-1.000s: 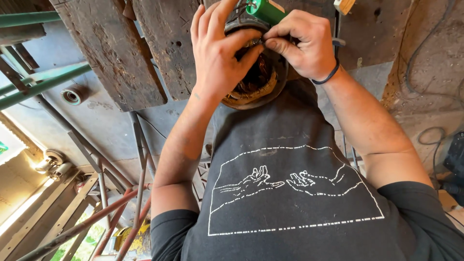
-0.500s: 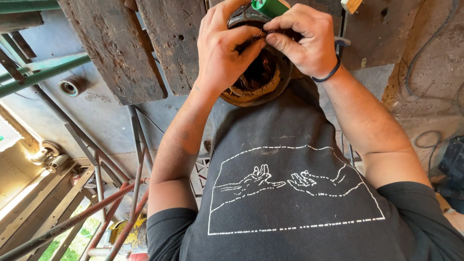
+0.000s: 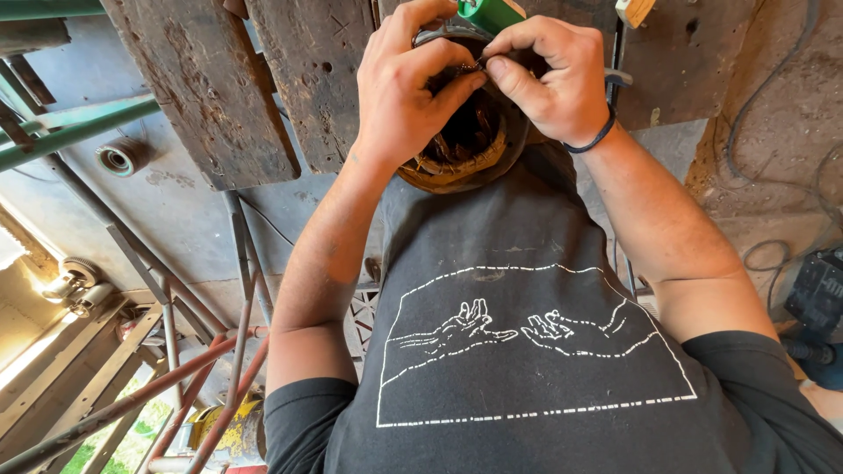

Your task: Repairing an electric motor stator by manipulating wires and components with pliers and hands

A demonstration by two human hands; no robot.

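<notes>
A round part with brown copper windings [image 3: 457, 149] rests against the edge of a worn wooden bench [image 3: 307, 79], close to my black shirt. My left hand [image 3: 408, 96] curls over its left rim, thumb and forefinger pinched. My right hand [image 3: 553, 83], with a black band on the wrist, meets it from the right. Both pinch a thin wire [image 3: 479, 67] above the windings. A green tool body [image 3: 492, 12] sticks out just above my fingers. The top of the round part is hidden by my hands.
Rough wooden planks [image 3: 198, 96] run along the top left. A green metal bar [image 3: 75, 132] and a small roll [image 3: 121, 158] lie at the left. Rusty rods [image 3: 237, 290] cross below. Cables [image 3: 773, 254] and a dark tool [image 3: 817, 294] lie at the right.
My hands and the round part have shifted slightly higher in the view. The fingers of both hands have closed in tighter on the same spot over the windings.
</notes>
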